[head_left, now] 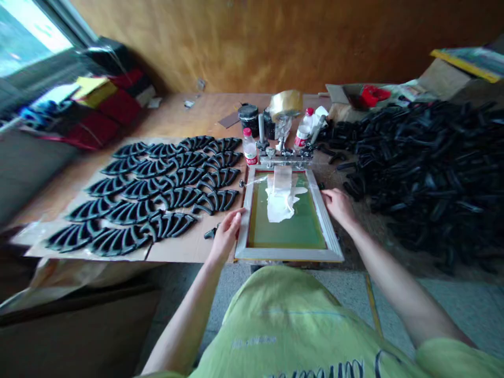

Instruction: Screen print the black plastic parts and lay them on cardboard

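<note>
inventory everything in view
screen: 1, silver and green, front
paste: 1, white, on screen
block: 1, whitish, on screen
clamp: 1, metallic, behind screen
bottles: 2, clear, behind screen
tape: 1, amber, back
tubs: apparently 2, black, back
parts: many, black, both sides
boxes: several, mixed, both sides
table: 1, brown, centre
wall: 1, brown, back
window: 1, pale, left
floor: 1, grey, bottom
shirt: 1, green, bottom
left hand: 1, bare, screen's left
right hand: 1, bare, screen's right

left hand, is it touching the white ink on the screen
Apart: in the head view, green mesh and the screen frame separate the left hand from the white ink.
</note>
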`<action>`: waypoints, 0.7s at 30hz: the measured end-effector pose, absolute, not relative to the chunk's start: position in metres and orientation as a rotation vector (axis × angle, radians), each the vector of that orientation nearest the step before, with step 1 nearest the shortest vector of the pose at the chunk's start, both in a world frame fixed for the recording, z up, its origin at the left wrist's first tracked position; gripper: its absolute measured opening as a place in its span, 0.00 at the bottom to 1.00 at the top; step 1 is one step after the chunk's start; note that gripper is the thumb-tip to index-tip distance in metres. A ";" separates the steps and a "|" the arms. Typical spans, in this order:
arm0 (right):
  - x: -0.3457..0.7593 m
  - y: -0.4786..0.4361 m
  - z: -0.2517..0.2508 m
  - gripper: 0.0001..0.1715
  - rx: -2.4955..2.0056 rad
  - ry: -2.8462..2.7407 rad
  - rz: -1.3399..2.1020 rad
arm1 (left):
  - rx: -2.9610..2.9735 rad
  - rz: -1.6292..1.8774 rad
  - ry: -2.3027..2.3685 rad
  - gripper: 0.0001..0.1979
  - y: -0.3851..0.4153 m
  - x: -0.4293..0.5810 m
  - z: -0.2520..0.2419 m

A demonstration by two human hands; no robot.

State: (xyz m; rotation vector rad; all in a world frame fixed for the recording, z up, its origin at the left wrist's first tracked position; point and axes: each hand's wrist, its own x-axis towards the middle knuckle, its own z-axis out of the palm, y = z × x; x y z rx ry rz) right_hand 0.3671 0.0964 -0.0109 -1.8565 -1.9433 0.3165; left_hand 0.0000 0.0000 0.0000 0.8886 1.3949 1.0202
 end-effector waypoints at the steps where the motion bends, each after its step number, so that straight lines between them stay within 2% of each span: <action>1: 0.356 0.105 0.000 0.17 -1.754 -1.969 0.274 | 0.881 0.991 1.403 0.37 0.000 0.003 -0.014; 4: 0.319 0.128 0.026 0.31 -1.544 -2.105 0.187 | 0.879 0.916 1.446 0.42 0.001 0.009 -0.048; 6: 0.290 0.135 0.034 0.38 -1.470 -2.273 0.149 | 0.899 0.877 1.503 0.40 0.003 0.010 -0.060; 7: 0.276 0.136 0.035 0.36 -1.467 -2.361 0.150 | 0.909 0.856 1.521 0.38 0.004 0.010 -0.063; 11: 0.246 0.113 0.020 0.11 -1.550 -2.618 0.238 | 0.896 0.801 1.524 0.34 0.005 0.009 -0.059; 12: 0.246 0.102 0.015 0.08 -1.538 -2.662 0.241 | 0.893 0.795 1.525 0.34 0.005 0.009 -0.058; 17: 0.267 0.062 0.012 0.13 -1.116 -2.900 0.267 | 0.891 0.804 1.544 0.32 0.004 0.008 -0.056; 21: 0.270 0.072 0.022 0.07 -1.068 -2.909 0.318 | 0.896 0.813 1.533 0.32 0.004 0.007 -0.060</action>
